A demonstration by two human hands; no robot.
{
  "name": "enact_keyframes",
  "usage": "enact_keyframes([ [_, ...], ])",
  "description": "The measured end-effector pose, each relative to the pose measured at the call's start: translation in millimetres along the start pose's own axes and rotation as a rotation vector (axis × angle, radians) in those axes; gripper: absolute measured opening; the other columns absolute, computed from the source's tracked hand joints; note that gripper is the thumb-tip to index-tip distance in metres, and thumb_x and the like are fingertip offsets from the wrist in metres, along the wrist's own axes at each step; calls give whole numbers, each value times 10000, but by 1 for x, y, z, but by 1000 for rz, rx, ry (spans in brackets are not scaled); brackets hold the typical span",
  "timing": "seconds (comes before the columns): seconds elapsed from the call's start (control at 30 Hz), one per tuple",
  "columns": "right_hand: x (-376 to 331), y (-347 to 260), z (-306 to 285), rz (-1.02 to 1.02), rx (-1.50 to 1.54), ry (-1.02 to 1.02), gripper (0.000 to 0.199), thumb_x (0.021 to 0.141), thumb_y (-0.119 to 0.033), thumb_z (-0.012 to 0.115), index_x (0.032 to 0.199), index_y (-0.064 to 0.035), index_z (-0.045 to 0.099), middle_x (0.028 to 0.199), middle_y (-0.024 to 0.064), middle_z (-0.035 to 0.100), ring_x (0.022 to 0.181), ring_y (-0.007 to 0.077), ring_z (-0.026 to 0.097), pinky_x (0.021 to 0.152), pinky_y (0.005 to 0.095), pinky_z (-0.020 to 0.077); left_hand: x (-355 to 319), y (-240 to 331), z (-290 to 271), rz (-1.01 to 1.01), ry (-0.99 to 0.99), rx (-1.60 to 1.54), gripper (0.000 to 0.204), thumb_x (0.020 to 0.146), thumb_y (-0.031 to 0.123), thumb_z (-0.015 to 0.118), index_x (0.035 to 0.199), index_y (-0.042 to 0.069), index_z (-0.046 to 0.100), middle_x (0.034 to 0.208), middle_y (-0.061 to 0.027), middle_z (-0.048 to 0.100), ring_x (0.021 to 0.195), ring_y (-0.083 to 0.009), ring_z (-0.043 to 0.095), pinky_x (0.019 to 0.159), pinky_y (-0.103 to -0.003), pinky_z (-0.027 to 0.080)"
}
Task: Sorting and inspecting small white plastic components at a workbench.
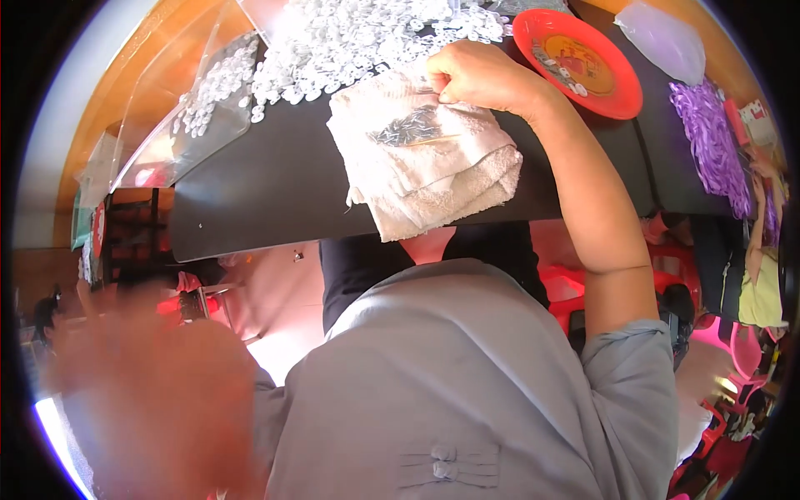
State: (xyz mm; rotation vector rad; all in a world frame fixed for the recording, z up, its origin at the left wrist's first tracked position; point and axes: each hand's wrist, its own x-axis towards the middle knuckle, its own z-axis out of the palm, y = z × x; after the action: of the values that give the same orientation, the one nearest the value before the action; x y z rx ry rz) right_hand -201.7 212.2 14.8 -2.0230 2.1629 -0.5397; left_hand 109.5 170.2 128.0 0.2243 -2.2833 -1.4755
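A folded, pale terry towel (433, 187) lies at the table's front edge before me. On it rests a small heap of thin dark metal pieces (406, 127), too fine to name. My right hand (483, 77) is over the towel's far right corner, its fingers curled closed and thumb pressed in; what they hold, if anything, is hidden. My left hand (158, 392) is raised close to the camera at the lower left, badly smeared by motion, so its fingers cannot be read. Beyond the towel spreads a big pile of small white ring-shaped plastic pieces (333, 50).
A red plate (621, 96) with a few small pieces stands right of my right hand. Clear plastic sheeting (158, 137) lies at the left. Purple ribbon-like strands (708, 146) and a translucent bag (662, 42) are at the far right. Another person's arm (757, 221) shows at the right edge.
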Motion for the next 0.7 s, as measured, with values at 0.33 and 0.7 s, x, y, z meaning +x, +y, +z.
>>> enact_keyframes([
  [0.33, -2, 1, -9, -83, 109, 150, 97, 756, -81, 601, 831, -34, 640, 738, 110, 656, 713, 255, 635, 658, 361, 479, 114, -129, 14, -234, 42, 2, 108, 784, 85, 690, 822, -16, 686, 678, -16, 611, 574, -77, 529, 509, -219, 398],
  [0.7, -9, -5, -11, -3, 51, -15, 137, 752, -88, 578, 849, -56, 670, 822, 140, 682, 810, 327, 649, 717, 413, 491, 151, -178, 46, 154, -47, 551, 81, 741, 116, 651, 798, 74, 691, 815, -137, 673, 753, -324, 642, 703, -402, 517],
])
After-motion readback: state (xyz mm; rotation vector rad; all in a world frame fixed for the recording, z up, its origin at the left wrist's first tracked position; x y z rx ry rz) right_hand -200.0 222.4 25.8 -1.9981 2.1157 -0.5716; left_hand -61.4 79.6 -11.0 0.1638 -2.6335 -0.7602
